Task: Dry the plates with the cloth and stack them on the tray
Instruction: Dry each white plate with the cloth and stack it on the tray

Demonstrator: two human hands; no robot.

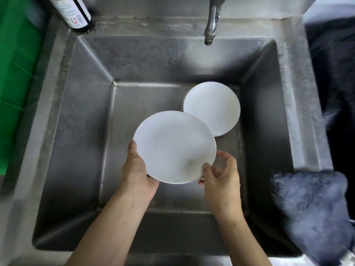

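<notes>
Head view: I see both hands over a steel sink (76, 131). My left hand (137, 169) grips a white plate (173, 146) from below at its left rim, thumb on top. My right hand (221, 179) pinches the same plate at its near right edge, fingers curled. 1 more pile of plates (213, 107) lies on the sink floor behind. A grey cloth (311, 212) rests on the sink's right rim. A tap (211, 25) hangs above; a bottle (74, 12) stands at the back left.
</notes>
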